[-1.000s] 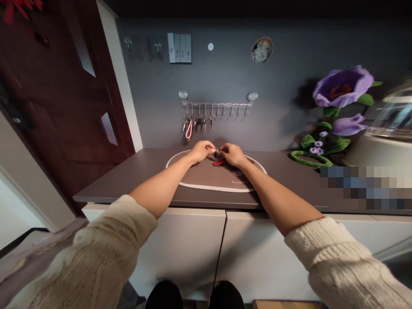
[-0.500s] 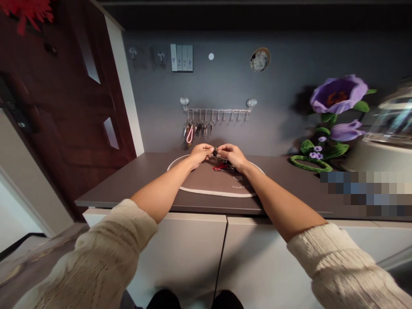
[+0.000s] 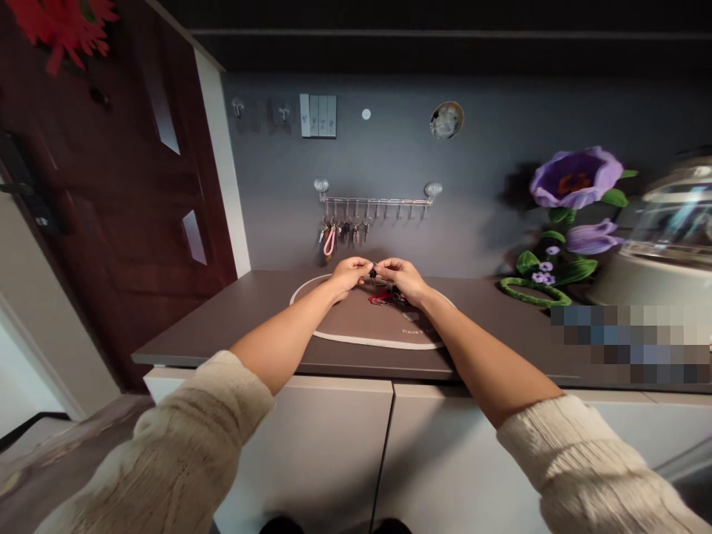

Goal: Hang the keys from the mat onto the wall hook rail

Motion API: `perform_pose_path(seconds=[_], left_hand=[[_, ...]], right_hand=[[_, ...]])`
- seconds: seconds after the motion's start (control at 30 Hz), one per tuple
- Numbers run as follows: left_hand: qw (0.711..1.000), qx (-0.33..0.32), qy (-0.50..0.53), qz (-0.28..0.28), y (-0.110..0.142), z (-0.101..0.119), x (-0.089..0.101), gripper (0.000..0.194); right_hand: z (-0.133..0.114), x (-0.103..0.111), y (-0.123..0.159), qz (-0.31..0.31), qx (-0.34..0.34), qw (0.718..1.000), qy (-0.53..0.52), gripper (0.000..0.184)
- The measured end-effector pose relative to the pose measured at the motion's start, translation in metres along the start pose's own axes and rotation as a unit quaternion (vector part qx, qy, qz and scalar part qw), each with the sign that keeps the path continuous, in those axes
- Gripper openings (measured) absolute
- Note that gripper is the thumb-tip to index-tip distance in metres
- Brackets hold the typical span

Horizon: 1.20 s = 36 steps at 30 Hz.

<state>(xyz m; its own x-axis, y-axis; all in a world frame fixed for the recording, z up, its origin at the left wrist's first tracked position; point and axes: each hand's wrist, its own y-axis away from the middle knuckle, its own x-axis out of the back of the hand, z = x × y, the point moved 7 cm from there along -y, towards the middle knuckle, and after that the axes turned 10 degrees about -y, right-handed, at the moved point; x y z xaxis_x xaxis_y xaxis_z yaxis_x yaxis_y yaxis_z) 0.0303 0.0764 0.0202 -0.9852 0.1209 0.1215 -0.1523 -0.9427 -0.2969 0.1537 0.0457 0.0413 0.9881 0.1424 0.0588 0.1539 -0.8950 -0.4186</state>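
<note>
My left hand (image 3: 351,276) and my right hand (image 3: 401,277) meet over a brown oval mat (image 3: 356,322) with a pale rim. Between their fingertips is a small dark key (image 3: 373,274) on a ring, pinched from both sides. Below my right hand, partly hidden by it, several other keys and a red item (image 3: 380,298) lie on the mat. On the wall behind, a clear hook rail (image 3: 383,201) carries several hanging keys (image 3: 356,231) on its left hooks, one bunch with a pink loop (image 3: 330,242).
The mat lies on a dark countertop (image 3: 211,311) above white cabinet doors (image 3: 311,445). At the right stand purple plush flowers (image 3: 578,178) and a large container with a clear top (image 3: 673,222). A dark red door (image 3: 127,222) is at the left.
The view has tilted slightly upward, so the scene sits lower in the picture. Both hands still pinch the key and its ring, with only small finger movement.
</note>
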Motion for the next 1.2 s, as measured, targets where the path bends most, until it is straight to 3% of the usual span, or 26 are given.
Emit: perform_pose_path(seconds=[0.43,0.73,0.83,1.0,1.2], left_hand=[[1.000,-0.011,0.018,-0.017,0.002,0.001,-0.005,0.019],[0.993,-0.025,-0.112,0.020,0.006,0.003,-0.004,0.017],[0.973,-0.035,-0.227,0.011,0.009,0.002,-0.008,0.013],[0.909,-0.091,-0.405,-0.020,0.010,0.003,-0.016,0.016],[0.876,-0.089,-0.472,-0.033,0.015,0.006,-0.019,0.017]], right_hand=[[0.005,0.006,-0.004,0.018,0.025,0.999,0.013,0.030],[-0.004,0.011,-0.004,0.050,0.050,0.997,0.029,0.031],[-0.005,0.016,-0.005,0.075,0.044,0.996,0.018,0.030],[-0.012,0.022,-0.019,0.114,0.053,0.992,-0.015,0.025],[-0.036,0.023,-0.048,0.151,0.032,0.985,-0.079,0.010]])
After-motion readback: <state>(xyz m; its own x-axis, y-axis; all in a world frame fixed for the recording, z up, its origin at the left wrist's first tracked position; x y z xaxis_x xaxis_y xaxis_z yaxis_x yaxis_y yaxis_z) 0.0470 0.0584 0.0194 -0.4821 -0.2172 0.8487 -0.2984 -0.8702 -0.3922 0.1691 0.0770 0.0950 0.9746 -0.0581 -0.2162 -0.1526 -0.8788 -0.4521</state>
